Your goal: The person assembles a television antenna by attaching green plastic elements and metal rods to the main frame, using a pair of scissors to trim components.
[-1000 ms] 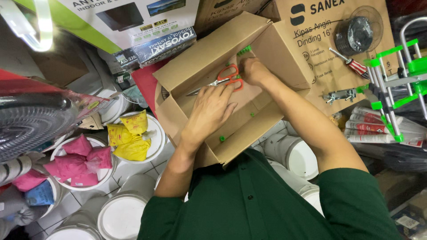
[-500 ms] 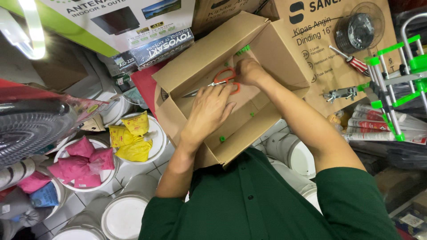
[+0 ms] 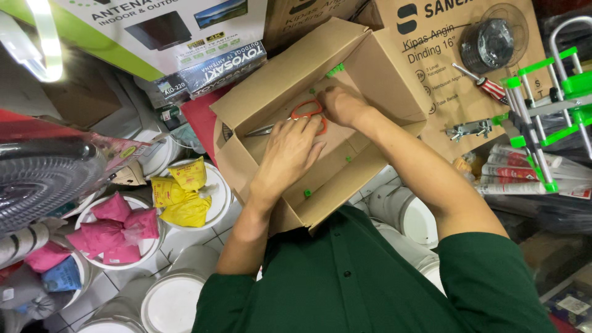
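An open cardboard box [image 3: 364,61] lies across the person's lap, its flaps spread and its brown inside facing up. Behind it stands a taller printed carton [image 3: 444,80] with a screwdriver [image 3: 487,86] resting on its face, and to the right a green and grey step ladder [image 3: 542,105]. On the floor at the left sit white buckets [image 3: 172,302], one topped with yellow packets [image 3: 179,194], another with pink packets [image 3: 117,225].

Inside the box the left hand [image 3: 290,154] lies flat, palm down, fingers [image 3: 311,139] together and stretched toward the far wall, gripping nothing. The right hand [image 3: 342,105] is curled, fingers bent inward; what they close on I cannot tell. Orange-handled scissors [image 3: 302,114] lie on the box floor between the two hands: the handle loops sit just at the left fingertips and beside the right hand, the blades pointing left, past the left hand's thumb side. Small green clips [image 3: 307,193] lie near the front wall of the box
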